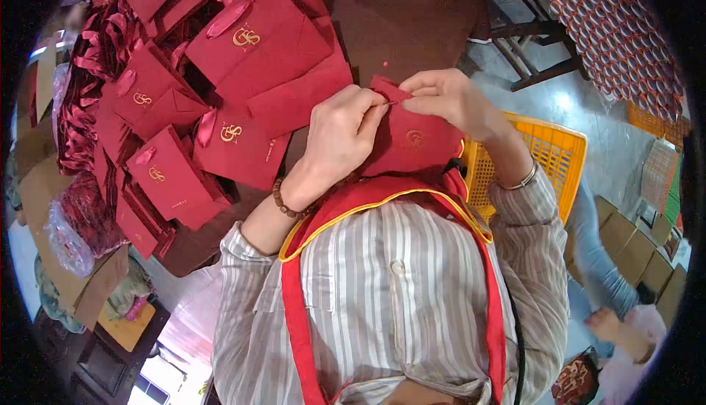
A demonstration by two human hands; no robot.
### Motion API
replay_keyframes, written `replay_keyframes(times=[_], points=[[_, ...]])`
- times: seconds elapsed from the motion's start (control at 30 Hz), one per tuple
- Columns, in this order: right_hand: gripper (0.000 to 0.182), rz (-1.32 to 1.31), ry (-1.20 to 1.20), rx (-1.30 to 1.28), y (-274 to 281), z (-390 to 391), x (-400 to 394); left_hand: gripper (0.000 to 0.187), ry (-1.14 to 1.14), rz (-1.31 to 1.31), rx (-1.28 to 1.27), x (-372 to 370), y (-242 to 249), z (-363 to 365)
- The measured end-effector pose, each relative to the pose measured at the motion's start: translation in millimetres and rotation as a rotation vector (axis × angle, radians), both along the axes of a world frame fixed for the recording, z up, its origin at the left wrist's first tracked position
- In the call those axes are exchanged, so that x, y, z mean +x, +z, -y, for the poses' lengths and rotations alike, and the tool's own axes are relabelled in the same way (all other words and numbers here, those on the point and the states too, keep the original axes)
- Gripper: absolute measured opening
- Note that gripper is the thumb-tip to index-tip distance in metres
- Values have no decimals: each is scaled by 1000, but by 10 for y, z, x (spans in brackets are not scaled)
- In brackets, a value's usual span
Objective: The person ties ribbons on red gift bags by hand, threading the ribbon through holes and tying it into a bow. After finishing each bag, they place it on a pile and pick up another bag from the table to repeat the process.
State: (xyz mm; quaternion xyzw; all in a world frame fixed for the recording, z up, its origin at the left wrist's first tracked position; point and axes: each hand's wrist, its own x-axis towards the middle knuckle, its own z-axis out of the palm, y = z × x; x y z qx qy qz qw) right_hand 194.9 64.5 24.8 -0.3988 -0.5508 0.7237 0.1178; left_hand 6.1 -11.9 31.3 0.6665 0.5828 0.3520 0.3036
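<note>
In front of my chest is a red paper gift bag (pixel 415 137) with a gold monogram on its face. My left hand (pixel 338 129), with a beaded bracelet at the wrist, is closed in a pinch at the bag's upper edge. Opposite it, my right hand (pixel 448 102), with a bangle at the wrist, pinches the same spot. A short piece of dark red ribbon (pixel 393 102) shows between the two sets of fingertips. How it runs through the bag is hidden by my fingers.
Many red gift bags (pixel 257 37) with ribbon handles are heaped on the brown-covered table (pixel 404 19) at left. A yellow plastic crate (pixel 566 155) stands beside my right arm. A wooden stool (pixel 537 37) is farther right. Another person's arm (pixel 625 335) shows at lower right.
</note>
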Motion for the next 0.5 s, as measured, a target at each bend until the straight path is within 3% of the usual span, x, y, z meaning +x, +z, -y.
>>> replay_keyframes(times=[0.33, 0.5], points=[[25, 10, 54, 24, 153, 43, -54, 2, -13, -135, 81, 36, 56, -35], [26, 120, 35, 214, 64, 114, -78, 4, -74, -331, 119, 52, 114, -51]])
